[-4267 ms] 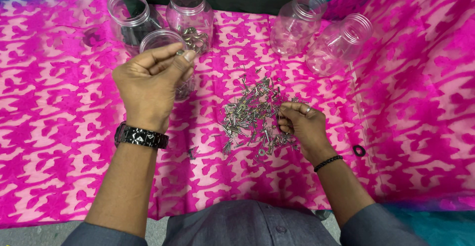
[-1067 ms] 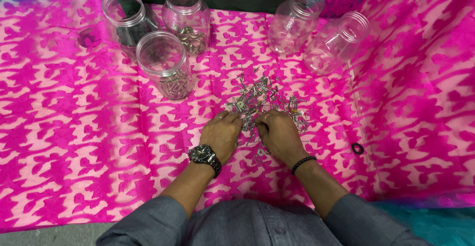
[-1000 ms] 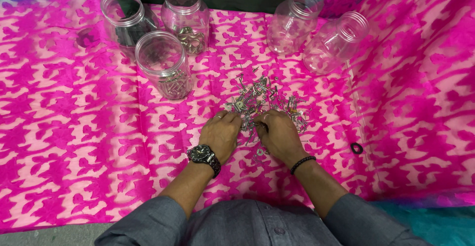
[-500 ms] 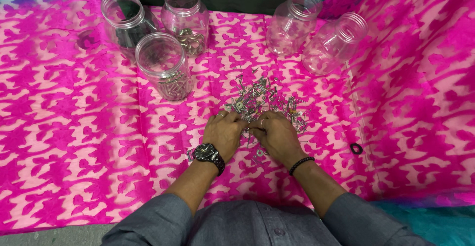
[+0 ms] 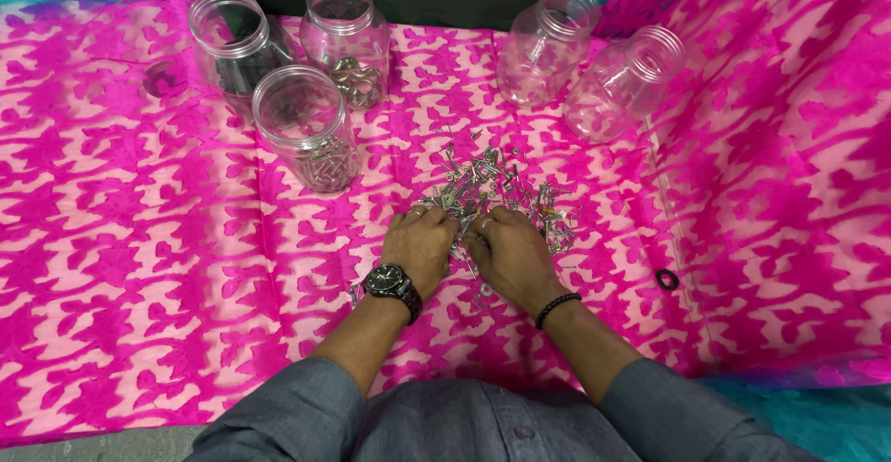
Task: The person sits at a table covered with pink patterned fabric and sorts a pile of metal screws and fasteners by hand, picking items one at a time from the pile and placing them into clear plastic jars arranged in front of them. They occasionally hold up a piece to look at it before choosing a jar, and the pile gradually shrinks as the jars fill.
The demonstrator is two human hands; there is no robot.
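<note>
A bright pink cloth patterned with paler pink jagged blotches covers the table, edged in teal at the lower right. The heap of small silver-grey metal screws and fittings glints. Five clear, colourless plastic jars stand behind. A small black rubber ring lies apart. The sleeves are grey.

Five clear plastic jars on the pink cloth, all open-mouthed and unlabelled; no signs or screens.

Beyond my left hand stand three: the back-left jar with dark contents, the middle jar with metal rings, and the near jar with silvery pieces at the bottom. Beyond my right hand, the upright empty jar and the tilted empty jar sit just beside each other.
</note>
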